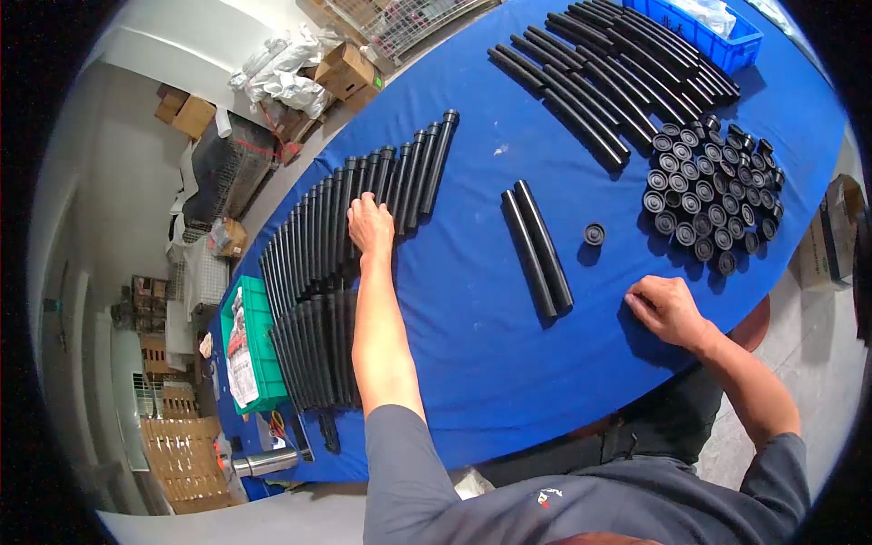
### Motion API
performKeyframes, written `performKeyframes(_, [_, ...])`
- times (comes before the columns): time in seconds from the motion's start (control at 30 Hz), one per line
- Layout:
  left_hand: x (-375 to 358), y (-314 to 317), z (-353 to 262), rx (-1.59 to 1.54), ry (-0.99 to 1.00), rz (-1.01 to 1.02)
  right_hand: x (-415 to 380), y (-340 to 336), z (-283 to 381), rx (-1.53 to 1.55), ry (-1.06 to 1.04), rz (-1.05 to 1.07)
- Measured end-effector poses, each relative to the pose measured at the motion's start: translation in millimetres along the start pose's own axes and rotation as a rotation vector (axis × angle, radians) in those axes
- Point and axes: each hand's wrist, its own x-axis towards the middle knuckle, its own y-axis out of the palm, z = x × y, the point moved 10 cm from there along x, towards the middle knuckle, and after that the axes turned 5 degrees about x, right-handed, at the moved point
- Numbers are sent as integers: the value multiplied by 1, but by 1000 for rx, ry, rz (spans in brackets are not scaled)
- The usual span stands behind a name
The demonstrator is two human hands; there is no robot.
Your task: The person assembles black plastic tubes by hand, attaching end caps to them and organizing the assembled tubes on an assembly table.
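My left hand (371, 224) reaches over the row of capped black tubes (309, 232) on the blue cloth, its fingers bent at one tube near the row's right part; whether it grips that tube is hidden. My right hand (668, 309) rests on the cloth with curled fingers, and what is under them cannot be seen. Between the hands lie two black tubes (538, 250) side by side, with a single round black cap (594, 234) to their right. Many more caps (704, 191) are heaped at the right, below rows of loose black tubes (581, 82).
A green crate (264, 350) with paper in it stands at the table's left edge, near a metal cylinder (263, 462) and scissors (276, 425). A blue crate (740, 50) holds plastic bags at the top right. Cardboard boxes (345, 73) are on the floor beyond.
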Motion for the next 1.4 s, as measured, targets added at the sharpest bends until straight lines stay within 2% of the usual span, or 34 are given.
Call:
performKeyframes(0.13, [-6,-3,1,5,4,-13,-1,-2,0,11,-15,-15])
performKeyframes(0.23, [-15,-32,-16,-58,30,-163,-3,-2,-2,12,-21,-15])
performKeyframes(0.33, [-42,-58,-69,-258,197,-171,-3,-3,0,31,-20,-28])
performKeyframes(0.4, [-77,-80,-121,-478,310,-87,-3,-2,-1,30,-15,-28])
performKeyframes(0.47, [-121,-101,-171,-637,531,-93,-4,-2,1,28,-30,-33])
performKeyframes(0.53, [-159,-112,-207,-683,644,19,-4,-4,1,13,-44,-37])
performKeyframes(0.6, [-181,-117,-222,-693,675,117,-5,-3,0,-2,-58,-35])
performKeyframes(0.73, [-177,-113,-196,-687,440,78,-6,-3,-2,19,-67,-58])
performKeyframes(0.77, [-173,-112,-180,-679,303,37,-6,-3,-2,21,-64,-63])
performKeyframes(0.87, [-167,-91,-156,-575,-9,297,-6,-3,0,-5,-59,-58])
performKeyframes(0.93, [-172,-82,-153,-471,29,229,-7,-1,-2,-29,-73,-73])
performKeyframes(1.07, [-189,-78,-147,-347,89,351,-9,2,-4,-39,-90,-87])
performKeyframes(1.1, [-197,-88,-145,-338,134,298,-9,0,-4,-46,-88,-97])
performKeyframes(1.17, [-215,-101,-130,-285,113,337,-10,0,-4,-57,-79,-92])
performKeyframes(1.3, [-274,-139,-98,-343,177,255,-12,0,-2,-69,-81,-74])
performKeyframes(1.4, [-322,-163,-81,-392,152,243,-14,-5,2,-38,-80,-101])
